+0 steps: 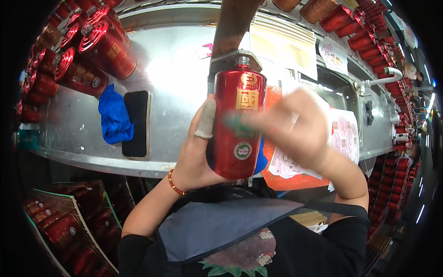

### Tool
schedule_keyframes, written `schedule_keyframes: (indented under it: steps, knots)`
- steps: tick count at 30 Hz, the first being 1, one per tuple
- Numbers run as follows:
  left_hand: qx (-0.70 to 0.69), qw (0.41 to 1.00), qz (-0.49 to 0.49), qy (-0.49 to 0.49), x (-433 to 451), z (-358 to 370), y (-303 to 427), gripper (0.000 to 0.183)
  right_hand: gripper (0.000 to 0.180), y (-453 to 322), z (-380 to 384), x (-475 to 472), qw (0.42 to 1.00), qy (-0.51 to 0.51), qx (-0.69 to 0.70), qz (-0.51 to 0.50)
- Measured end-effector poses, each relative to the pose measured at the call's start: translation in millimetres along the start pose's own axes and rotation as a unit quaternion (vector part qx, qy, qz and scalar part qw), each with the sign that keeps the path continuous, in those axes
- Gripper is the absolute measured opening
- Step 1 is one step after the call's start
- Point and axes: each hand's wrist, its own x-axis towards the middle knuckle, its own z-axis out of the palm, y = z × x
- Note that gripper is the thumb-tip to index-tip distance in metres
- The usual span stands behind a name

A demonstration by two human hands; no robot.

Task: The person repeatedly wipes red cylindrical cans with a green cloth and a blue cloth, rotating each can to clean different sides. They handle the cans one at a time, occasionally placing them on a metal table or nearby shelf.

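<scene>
My left hand (192, 164) holds a glossy red bottle (223, 152) nearly upright, its clear glass neck away from me. Gold characters and a round white-and-green sticker (242, 151) mark its front. A grey knitted finger cover (206, 119) sheathes one digit of that hand, along the bottle's left side. In front of the bottle is my right hand (303, 128), blurred, with a green covering on one digit. Whether that digit presses the bottle or holds something is unclear. Blue material (261, 157) shows behind the bottle's lower right side.
On the metal workbench (166, 114) lie a blue cloth (114, 119) and a phone (136, 124). Several red bottles (107, 48) stand at left. Sticker sheets (344, 135) and an orange-red sheet (297, 182) lie right, near a faucet (377, 82). A post (233, 27) rises behind the bottle.
</scene>
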Motion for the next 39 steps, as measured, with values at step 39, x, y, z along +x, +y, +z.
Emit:
schedule_keyframes:
  steps: [39]
  knots:
    - [0.100, 0.991, 0.014, 0.084, -18.0, 18.0, 18.4, 0.116, 0.042, 156.7, -149.0, -329.1, 0.705, -0.085, 0.045, 0.703]
